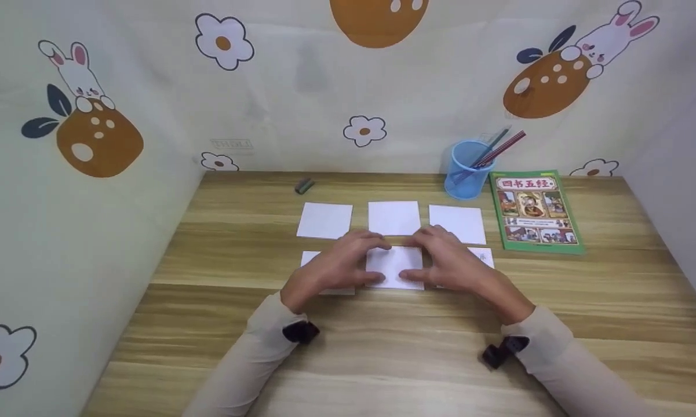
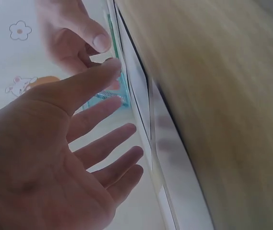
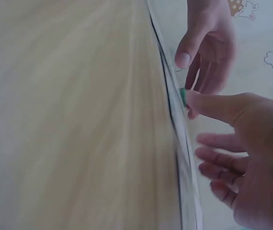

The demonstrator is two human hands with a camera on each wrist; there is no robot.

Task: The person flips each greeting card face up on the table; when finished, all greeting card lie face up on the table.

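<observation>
A white card [image 1: 395, 264] lies flat in the middle of the near row on the table. My left hand [image 1: 343, 263] is at its left side and my right hand [image 1: 445, 262] at its right, thumbs over or on its lower part. In both wrist views the fingers are spread and loosely bent, gripping nothing; whether the fingertips touch the card I cannot tell. The left hand partly covers a second white card [image 1: 309, 257]. Under the right hand, a third card [image 1: 483, 257] shows a small dark written character at its corner.
Three more white cards form the far row: left [image 1: 325, 220], middle [image 1: 394, 218] and right [image 1: 458, 224]. Behind them lie small dark green pieces [image 1: 304, 185]. A blue mesh cup [image 1: 465, 174] with pencils stands beside a green-bordered book [image 1: 534, 211]. Patterned cloth [image 1: 290, 98] backs the wooden table [image 1: 382, 353].
</observation>
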